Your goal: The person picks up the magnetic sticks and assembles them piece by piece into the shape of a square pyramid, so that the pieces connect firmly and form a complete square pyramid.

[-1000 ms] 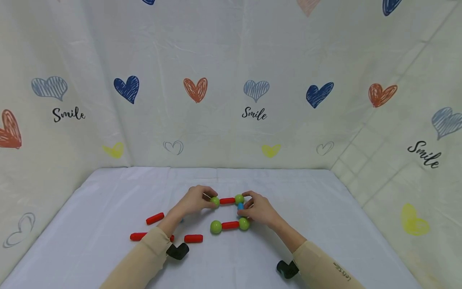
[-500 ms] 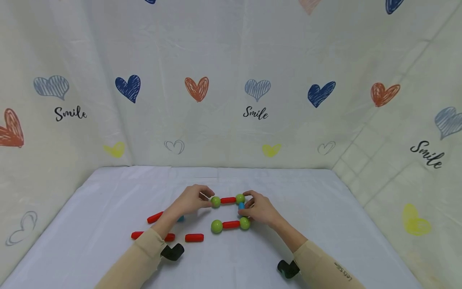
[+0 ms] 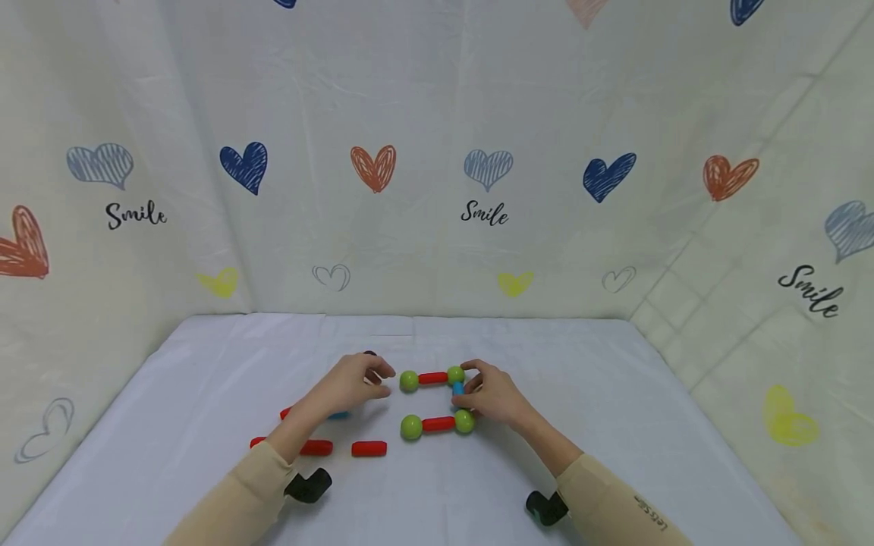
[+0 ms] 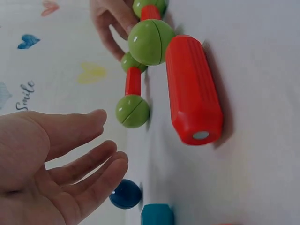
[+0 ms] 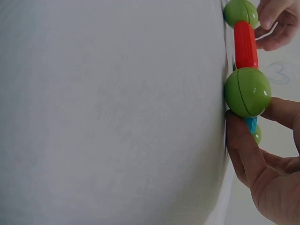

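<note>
Between the side edges of the bench (image 3: 580, 364), the left hand (image 3: 355, 381), loosely spread and empty, hovers near a green ball (image 3: 409, 381); the right hand (image 3: 495, 394) pinches a blue stick (image 3: 458, 388).

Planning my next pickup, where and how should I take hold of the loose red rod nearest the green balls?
Probably best at the middle of the red rod, from above, pinching across its long sides: it lies flat, ridged lengthwise, with nothing against either long side.

White tablecloth (image 3: 614, 440) with light creases. Behind it pale curtain (image 3: 423, 83), printed with blue hearts (image 3: 246, 168), yellow hearts (image 3: 515, 283), word "Smile" (image 3: 485, 213).
</note>
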